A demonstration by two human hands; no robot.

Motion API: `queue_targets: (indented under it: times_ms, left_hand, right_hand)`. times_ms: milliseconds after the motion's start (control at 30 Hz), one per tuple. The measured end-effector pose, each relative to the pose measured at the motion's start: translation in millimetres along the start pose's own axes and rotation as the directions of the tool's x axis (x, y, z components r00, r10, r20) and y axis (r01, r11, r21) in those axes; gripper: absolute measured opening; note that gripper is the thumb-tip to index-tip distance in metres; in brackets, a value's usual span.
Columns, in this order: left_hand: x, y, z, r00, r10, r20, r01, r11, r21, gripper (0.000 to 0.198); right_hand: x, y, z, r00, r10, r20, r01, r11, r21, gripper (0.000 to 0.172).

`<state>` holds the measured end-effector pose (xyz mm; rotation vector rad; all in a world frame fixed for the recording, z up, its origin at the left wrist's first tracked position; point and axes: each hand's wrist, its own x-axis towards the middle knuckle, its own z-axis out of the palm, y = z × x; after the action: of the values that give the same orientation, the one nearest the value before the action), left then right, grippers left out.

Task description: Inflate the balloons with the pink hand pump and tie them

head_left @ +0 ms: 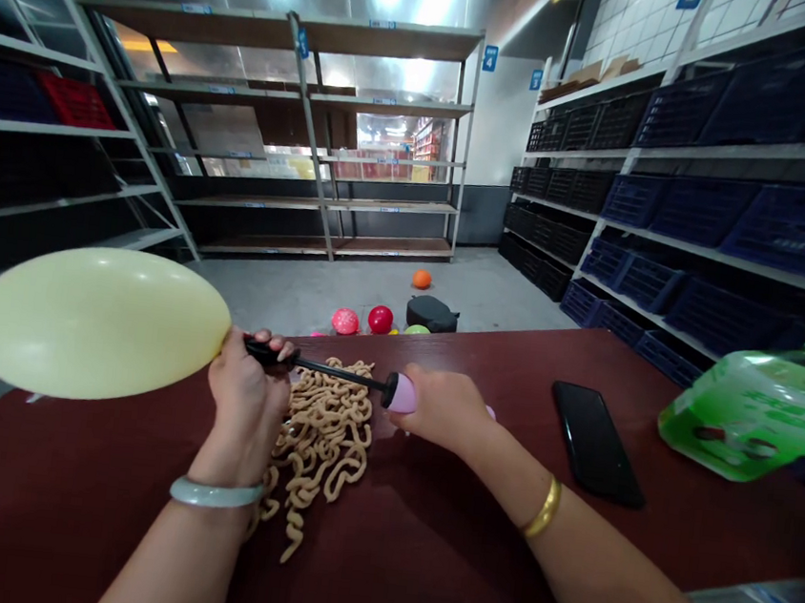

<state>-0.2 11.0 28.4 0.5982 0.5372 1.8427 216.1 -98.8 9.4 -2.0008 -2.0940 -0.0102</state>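
A pale yellow balloon (98, 324), swollen to a long oval, points left from my left hand (246, 381). That hand is closed around the balloon's neck and the black front end of a hand balloon pump (338, 371). My right hand (445, 408) grips the pump's pink-purple part at the other end, and a black rod shows between the two hands. Below the pump, on the dark red table (451, 527), lies a heap of beige curly strands (324, 428); what they are made of I cannot tell. Where neck and pump meet is hidden by my left fingers.
To the right lie a black phone (596, 442) and a bottle of green liquid (758, 406). Beyond the table, a red balloon (381, 318), a pink one (345, 320), an orange one (422, 279) and a dark bag (432, 313) are on the floor. Shelves (384, 206) surround the room.
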Motion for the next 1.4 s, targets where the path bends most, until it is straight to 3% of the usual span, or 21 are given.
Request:
queue_targets:
  times_ms: [133, 333, 500, 633, 767, 900, 1000, 1133, 1400]
  left_hand:
    - [-16.1, -20.8, 3.5, 0.999, -0.029, 0.015, 0.030, 0.999, -0.021, 0.019]
    - [-65.2, -54.4, 16.6, 0.980, -0.169, 0.106, 0.171, 0.985, -0.011, 0.023]
    - [-94.8, -63.9, 26.1, 0.967, -0.226, 0.122, 0.228, 0.974, -0.005, 0.023]
    - [-91.0, -55.4, 28.9, 0.965, -0.219, 0.147, 0.222, 0.975, -0.005, 0.022]
    - [-66.1, -31.6, 24.8, 0.962, -0.223, 0.159, 0.230, 0.973, -0.031, 0.015]
    - [-36.5, -3.6, 15.6, 0.986, -0.140, 0.091, 0.147, 0.986, -0.073, 0.015]
    - [-28.4, 5.5, 13.1, 0.996, -0.044, 0.078, 0.050, 0.996, -0.079, 0.018]
    - [-45.5, -5.1, 20.6, 0.991, -0.016, 0.132, 0.026, 0.997, -0.077, 0.021]
    - [-101.6, -43.6, 33.7, 0.948, -0.225, 0.227, 0.250, 0.964, -0.087, 0.021]
  right_hand:
    - [-1.2, 3.1, 2.5, 1.000, 0.001, 0.013, 0.000, 1.000, -0.023, 0.034]
    - [-2.8, -5.5, 5.8, 1.000, 0.012, -0.013, -0.012, 1.000, 0.012, 0.035]
    - [-4.2, -14.6, 2.7, 0.999, 0.032, 0.012, -0.033, 0.999, 0.036, 0.040]
    - [-4.3, -16.3, 1.8, 0.999, 0.044, 0.017, -0.045, 0.997, 0.068, 0.043]
    - [-2.5, -13.5, 3.8, 1.000, 0.016, -0.008, -0.015, 0.996, 0.085, 0.045]
    - [-1.9, -10.6, 4.8, 1.000, -0.012, -0.009, 0.012, 0.998, 0.068, 0.044]
    - [-2.8, -9.6, 3.8, 1.000, -0.013, -0.006, 0.013, 0.999, 0.052, 0.044]
    - [-4.9, -9.7, 0.3, 1.000, 0.002, -0.029, -0.001, 1.000, 0.022, 0.041]
    - [-6.8, -16.3, -4.2, 0.997, 0.009, -0.082, -0.007, 1.000, 0.028, 0.039]
